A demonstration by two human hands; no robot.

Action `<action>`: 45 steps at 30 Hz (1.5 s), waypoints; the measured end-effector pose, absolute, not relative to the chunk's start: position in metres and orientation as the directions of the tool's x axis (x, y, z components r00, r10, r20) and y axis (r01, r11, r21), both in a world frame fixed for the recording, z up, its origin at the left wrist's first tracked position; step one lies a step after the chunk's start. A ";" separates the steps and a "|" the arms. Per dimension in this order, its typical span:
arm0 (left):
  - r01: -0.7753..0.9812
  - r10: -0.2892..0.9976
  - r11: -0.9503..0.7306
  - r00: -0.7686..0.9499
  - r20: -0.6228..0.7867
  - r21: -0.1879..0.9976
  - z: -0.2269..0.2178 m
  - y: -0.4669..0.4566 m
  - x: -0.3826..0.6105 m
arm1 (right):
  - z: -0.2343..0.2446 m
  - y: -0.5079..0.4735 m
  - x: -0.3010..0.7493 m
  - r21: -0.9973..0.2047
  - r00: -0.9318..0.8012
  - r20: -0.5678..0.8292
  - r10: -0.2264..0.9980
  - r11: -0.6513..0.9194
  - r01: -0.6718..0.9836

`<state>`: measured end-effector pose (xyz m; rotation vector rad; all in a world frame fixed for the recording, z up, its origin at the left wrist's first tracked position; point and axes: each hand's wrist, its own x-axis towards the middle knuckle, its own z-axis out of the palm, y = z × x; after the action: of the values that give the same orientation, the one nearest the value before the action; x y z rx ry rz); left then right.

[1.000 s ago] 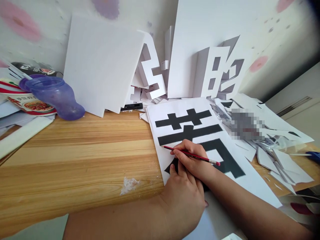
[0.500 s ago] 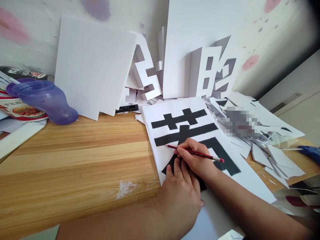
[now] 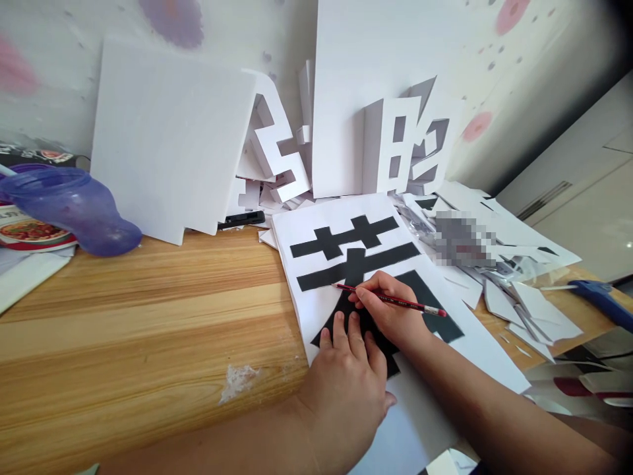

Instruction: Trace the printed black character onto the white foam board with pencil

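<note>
My right hand (image 3: 390, 310) grips a red and black pencil (image 3: 410, 304) with a pink eraser end. The pencil's point rests at or just over the lower edge of a black paper character (image 3: 341, 269), near its long crossbar. Fingers spread, my left hand (image 3: 349, 369) lies flat on the lower part of the black shape and presses it against a white sheet (image 3: 309, 316). Both hands hide some of the character's lower strokes. The sheet lies slanted on the wooden table.
Standing white cut-out characters (image 3: 395, 145) and white boards (image 3: 163, 138) line the wall. A purple translucent bottle (image 3: 99, 211) lies at left near a black stapler-like object (image 3: 241, 220). White scraps (image 3: 544, 310) and a blue-handled tool (image 3: 601, 297) are at right.
The pencil tip has shifted slightly right along the crossbar's lower edge. My left hand stays flat on the black shape. The whole view has turned a little to the right.
</note>
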<state>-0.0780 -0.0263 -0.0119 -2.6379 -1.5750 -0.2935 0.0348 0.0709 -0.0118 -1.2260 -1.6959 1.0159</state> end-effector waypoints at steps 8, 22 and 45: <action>0.889 0.889 -0.449 0.434 0.147 0.092 -0.005 -0.022 -0.079 | -0.011 0.066 0.032 -0.917 -0.267 0.156 0.951 0.240 0.319; 0.885 0.893 -0.450 0.439 0.102 0.124 -0.003 -0.021 -0.082 | -0.008 0.067 0.032 -0.886 -0.256 0.157 0.954 0.251 0.391; 0.879 0.872 -0.475 0.460 0.168 0.054 -0.011 -0.022 -0.081 | -0.006 0.074 0.042 -0.916 -0.055 0.176 0.983 0.184 0.357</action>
<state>-0.0813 -0.0224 -0.0106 -2.6500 -1.5886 -0.2684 0.0417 0.0739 -0.0062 -1.3166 -1.5727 0.8874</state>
